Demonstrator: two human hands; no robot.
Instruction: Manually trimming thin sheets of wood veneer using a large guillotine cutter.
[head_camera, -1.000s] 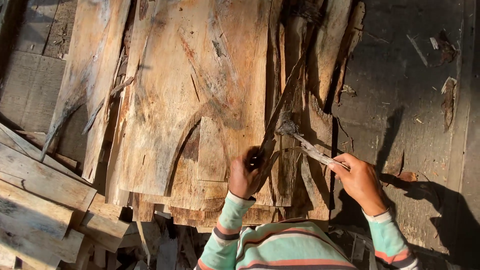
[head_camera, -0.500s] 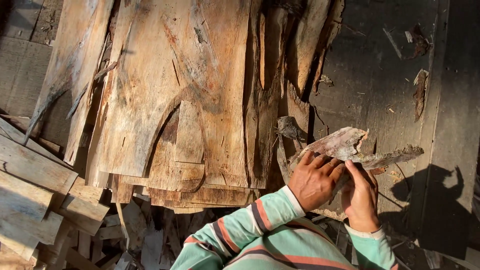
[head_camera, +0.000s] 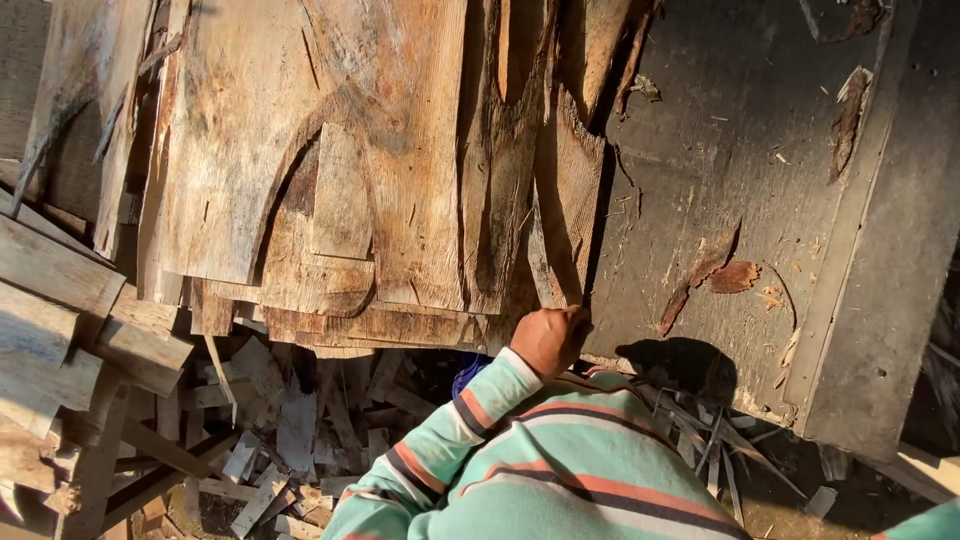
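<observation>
Left hand (head_camera: 548, 338) at veneer stack's (head_camera: 330, 160) near edge, board (head_camera: 760, 200) right, offcuts (head_camera: 290, 440) below

No packages, labels, signs or screens visible.

Left hand (head_camera: 548, 338) grips the edge of stacked wooden sheets (head_camera: 330, 160).

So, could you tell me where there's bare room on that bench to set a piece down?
The dark board right of the stacked wood sheets is mostly bare, between the stack's edge and the raised strip on the right; only bark chips lie there. The left hand rests at the stack's lower edge. Below, the scrap pile is crowded.
</observation>
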